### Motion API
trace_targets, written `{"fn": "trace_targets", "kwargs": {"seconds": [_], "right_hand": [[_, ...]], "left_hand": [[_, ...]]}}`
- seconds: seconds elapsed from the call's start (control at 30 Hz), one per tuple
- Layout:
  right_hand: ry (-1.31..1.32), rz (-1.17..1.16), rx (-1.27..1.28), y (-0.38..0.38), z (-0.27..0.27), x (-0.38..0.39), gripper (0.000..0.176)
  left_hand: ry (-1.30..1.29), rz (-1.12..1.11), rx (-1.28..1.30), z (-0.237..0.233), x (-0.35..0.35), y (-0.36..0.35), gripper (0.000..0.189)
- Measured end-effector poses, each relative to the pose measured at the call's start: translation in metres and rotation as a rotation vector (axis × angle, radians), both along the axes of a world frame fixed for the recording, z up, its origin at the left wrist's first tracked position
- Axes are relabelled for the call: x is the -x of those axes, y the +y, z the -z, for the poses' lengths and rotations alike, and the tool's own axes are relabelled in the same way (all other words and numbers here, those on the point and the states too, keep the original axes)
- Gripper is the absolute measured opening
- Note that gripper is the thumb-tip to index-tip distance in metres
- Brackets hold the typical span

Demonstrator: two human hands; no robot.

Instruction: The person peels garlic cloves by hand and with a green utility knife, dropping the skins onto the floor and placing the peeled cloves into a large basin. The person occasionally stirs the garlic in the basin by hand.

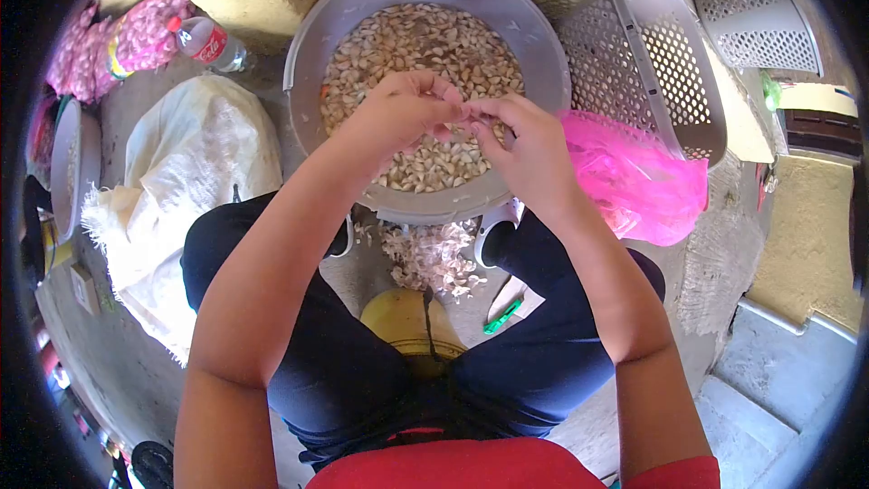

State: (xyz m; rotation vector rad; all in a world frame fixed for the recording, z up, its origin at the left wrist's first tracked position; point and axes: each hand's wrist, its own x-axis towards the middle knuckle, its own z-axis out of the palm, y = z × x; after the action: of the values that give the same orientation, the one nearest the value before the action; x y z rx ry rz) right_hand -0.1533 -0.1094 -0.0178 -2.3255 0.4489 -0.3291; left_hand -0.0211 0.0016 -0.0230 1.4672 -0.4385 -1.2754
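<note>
My left hand point(407, 113) and my right hand point(528, 140) meet over a large grey basin point(312, 45). Their fingertips are pinched together on a small thing that looks like a garlic clove, mostly hidden by the fingers. Many pale garlic cloves point(407, 41) lie in water in the basin below my hands. Dry garlic skins point(433, 254) are heaped on the floor in front of the basin, between my feet.
A green-handled cutter point(502, 317) lies by my right leg, near a yellow bucket point(407, 317) between my legs. A white sack point(204, 140), a cola bottle point(213, 43) and pink net bags point(149, 32) stand left. Right are a pink plastic bag point(634, 181) and perforated grey baskets point(670, 63).
</note>
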Motion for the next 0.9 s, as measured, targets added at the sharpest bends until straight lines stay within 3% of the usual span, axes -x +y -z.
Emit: {"fn": "trace_targets", "kwargs": {"seconds": [0.1, 0.3, 0.33, 0.43, 0.5, 0.57, 0.63, 0.73, 0.83, 0.9], "right_hand": [[0.030, 0.007, -0.082, 0.005, 0.004, 0.003, 0.017], [0.018, -0.051, -0.025, 0.009, 0.028, 0.017, 0.015], [0.018, -0.070, 0.015, 0.009, 0.037, 0.021, 0.015], [0.381, -0.322, -0.161, 0.031, 0.069, 0.038, 0.018], [0.768, -0.265, -1.005, 0.049, 0.089, 0.045, 0.026], [0.844, -0.217, -1.217, 0.073, 0.167, 0.077, 0.041], [0.777, -0.618, -0.179, 0.106, 0.217, 0.106, 0.040], [0.915, -0.365, 0.054, 0.131, 0.227, 0.119, 0.031], [0.665, -0.049, -0.103, 0.141, 0.242, 0.115, 0.026], [0.650, -0.101, -0.149, 0.142, 0.248, 0.108, 0.028]], "left_hand": [[0.038, 0.018, 0.025, 0.003, -0.004, 0.003, 0.011], [-0.393, 0.249, 0.012, 0.001, -0.014, 0.009, 0.018], [-0.440, 0.185, -0.012, 0.001, -0.019, 0.011, 0.019], [-0.466, 0.029, -0.076, -0.004, -0.028, 0.014, 0.021], [-0.332, -0.024, -0.111, -0.016, -0.028, 0.015, 0.019], [-0.156, -0.045, -0.083, -0.011, -0.031, 0.015, 0.015], [0.011, -0.112, -0.002, -0.006, -0.037, 0.016, 0.011], [0.223, -0.218, 0.160, 0.001, -0.039, 0.017, 0.010], [0.304, -0.222, 0.260, 0.004, -0.041, 0.018, 0.015], [0.329, -0.191, 0.312, 0.004, -0.040, 0.021, 0.019]]}}
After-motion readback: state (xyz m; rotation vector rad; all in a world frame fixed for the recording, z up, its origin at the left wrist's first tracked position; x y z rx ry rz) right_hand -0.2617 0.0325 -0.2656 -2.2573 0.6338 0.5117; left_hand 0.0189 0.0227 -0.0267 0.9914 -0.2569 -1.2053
